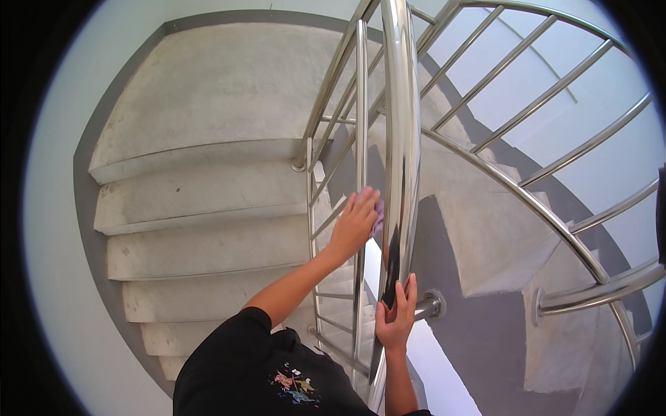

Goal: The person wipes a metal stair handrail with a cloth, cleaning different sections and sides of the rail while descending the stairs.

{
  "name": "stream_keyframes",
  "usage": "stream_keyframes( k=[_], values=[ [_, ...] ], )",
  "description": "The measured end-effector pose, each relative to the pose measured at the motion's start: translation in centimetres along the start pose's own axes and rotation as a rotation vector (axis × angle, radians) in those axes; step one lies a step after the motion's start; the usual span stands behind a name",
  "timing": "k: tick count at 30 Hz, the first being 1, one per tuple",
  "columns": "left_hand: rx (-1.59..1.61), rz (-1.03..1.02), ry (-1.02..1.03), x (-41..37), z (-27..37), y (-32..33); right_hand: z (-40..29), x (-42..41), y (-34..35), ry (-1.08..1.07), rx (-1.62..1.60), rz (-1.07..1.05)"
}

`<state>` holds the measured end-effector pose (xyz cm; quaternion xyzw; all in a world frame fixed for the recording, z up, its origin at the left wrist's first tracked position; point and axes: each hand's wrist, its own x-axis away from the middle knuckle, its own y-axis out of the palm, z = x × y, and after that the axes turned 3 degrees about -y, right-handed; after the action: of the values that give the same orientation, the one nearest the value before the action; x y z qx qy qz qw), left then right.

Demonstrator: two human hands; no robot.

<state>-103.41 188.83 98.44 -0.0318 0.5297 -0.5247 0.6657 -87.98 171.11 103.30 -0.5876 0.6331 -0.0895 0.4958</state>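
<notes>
A crumpled light-purple cloth (379, 218) is under the fingers of my left hand (355, 221). That hand presses it against a thin stainless steel rail (361, 109), which runs beside and below the thick handrail. My right hand (395, 323) lies lower down, its fingers wrapped around the polished stainless steel handrail (401, 93). Part of its grip is hidden behind the tube. A dark reflection shows on the handrail just above my right fingers.
Concrete steps (208, 244) descend on the left towards me, below a landing (229, 83). Another stair flight (489, 234) lies right of the handrail, with a curved steel balustrade (520, 187). White walls with a grey skirting band (83, 171) border the stairs.
</notes>
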Motion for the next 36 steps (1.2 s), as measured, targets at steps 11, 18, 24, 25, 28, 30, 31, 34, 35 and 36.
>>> stream_keyframes(
  k=[11, 18, 24, 25, 28, 30, 31, 34, 35, 36],
  values=[
    [-0.140, 0.094, -0.032, -1.2, -1.8, 2.6, 0.2, -0.1, -0.4, 0.001, -0.031, 0.028],
    [0.107, 0.270, -0.234, -8.2, -3.4, 1.2, 0.0, -0.6, -0.5, -0.042, -0.034, 0.024],
    [-0.111, -0.032, 0.004, 2.3, 0.7, 3.3, 0.5, 0.1, -0.2, 0.030, -0.097, 0.063],
    [-0.106, -0.084, 0.043, 4.0, 2.2, 2.5, 0.6, 0.2, -0.5, 0.036, -0.093, 0.059],
    [-0.096, -0.194, 0.101, 9.1, 4.7, 1.6, 0.5, 0.2, -0.4, 0.013, -0.159, 0.020],
    [-0.038, -0.268, 0.106, 11.8, 6.3, 1.2, 0.5, 0.4, -0.5, 0.023, -0.144, 0.018],
    [-0.012, -0.271, 0.101, 13.0, 6.7, 1.2, 0.3, 0.2, -0.5, 0.022, -0.134, 0.021],
    [0.075, -0.307, 0.040, 16.0, 8.5, 1.3, -0.2, 0.0, -0.7, -0.016, -0.074, 0.014],
    [0.104, -0.324, 0.011, 16.9, 9.0, 1.2, -0.3, -0.1, -0.8, -0.021, -0.064, 0.012],
    [0.102, -0.324, -0.017, 17.8, 9.6, 1.5, -0.5, -0.1, -0.8, -0.021, -0.050, 0.016]
  ],
)
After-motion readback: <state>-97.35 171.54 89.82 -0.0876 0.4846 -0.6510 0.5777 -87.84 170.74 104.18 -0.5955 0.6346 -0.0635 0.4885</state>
